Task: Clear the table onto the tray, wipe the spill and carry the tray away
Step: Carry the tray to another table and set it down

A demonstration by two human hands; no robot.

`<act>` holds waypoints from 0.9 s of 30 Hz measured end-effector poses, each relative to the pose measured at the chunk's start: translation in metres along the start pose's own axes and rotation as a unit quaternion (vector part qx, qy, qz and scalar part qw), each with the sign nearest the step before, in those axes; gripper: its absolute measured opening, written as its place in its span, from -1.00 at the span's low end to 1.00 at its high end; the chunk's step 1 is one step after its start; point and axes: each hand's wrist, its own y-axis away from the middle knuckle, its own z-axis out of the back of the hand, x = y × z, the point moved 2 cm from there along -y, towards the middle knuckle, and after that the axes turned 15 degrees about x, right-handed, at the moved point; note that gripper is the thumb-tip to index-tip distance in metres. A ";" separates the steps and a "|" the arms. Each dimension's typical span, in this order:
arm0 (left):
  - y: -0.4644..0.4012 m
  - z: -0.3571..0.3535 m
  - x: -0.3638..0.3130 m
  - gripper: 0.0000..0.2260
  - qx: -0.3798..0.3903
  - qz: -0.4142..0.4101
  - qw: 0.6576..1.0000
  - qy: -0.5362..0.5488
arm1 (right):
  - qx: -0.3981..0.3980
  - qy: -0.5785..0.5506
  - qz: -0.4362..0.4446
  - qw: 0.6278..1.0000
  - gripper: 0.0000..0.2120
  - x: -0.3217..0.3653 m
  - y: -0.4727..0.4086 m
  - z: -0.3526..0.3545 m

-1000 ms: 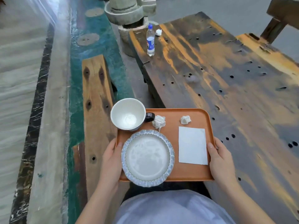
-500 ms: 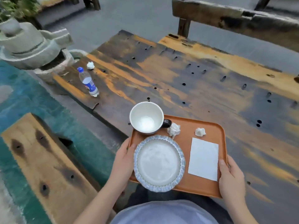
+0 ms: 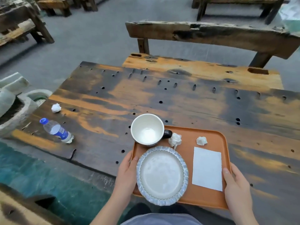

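You've swung round to face the table (image 3: 178, 98) since a moment ago. Left hand (image 3: 127, 172) and right hand (image 3: 236, 187) clamp the tray (image 3: 209, 135) edges so it stays level, mug (image 3: 147, 129) at its far-left corner.

Landmark: tray (image 3: 209, 198), over the near edge of the table (image 3: 178, 98).

On the tray: plate (image 3: 162, 175) at the near left, overhanging the near rim; cup (image 3: 147, 129) at the far left corner, behind the plate, overhanging the far rim; flat napkin (image 3: 207, 168) at the right, beside the plate; two crumpled tissues along the far side, one (image 3: 175, 140) just beside the cup, the other (image 3: 201, 141) behind the napkin.

Left hand (image 3: 127, 171) on the tray's left rim; right hand (image 3: 236, 187) on its right rim.

On the table, well left of the tray: bottle (image 3: 56, 130); a crumpled tissue (image 3: 56, 108) behind it.

Bench (image 3: 211, 35) beyond the table's far side.
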 end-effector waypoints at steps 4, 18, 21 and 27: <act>-0.022 0.005 -0.007 -0.84 0.009 0.003 1.000 -0.015 | -0.012 0.004 0.004 1.000 -0.76 0.010 -0.005 -0.003; -0.111 0.079 -0.032 -0.83 0.079 0.045 0.996 -0.026 | -0.104 -0.043 -0.066 0.991 -0.56 0.036 -0.018 -0.088; -0.133 0.106 -0.046 -0.81 0.096 0.039 0.993 -0.051 | -0.121 -0.053 -0.052 0.990 -0.63 0.048 -0.021 -0.116; -0.169 0.152 -0.061 -0.80 0.117 0.017 0.990 -0.077 | -0.133 -0.063 -0.035 0.989 -0.83 0.061 -0.031 -0.170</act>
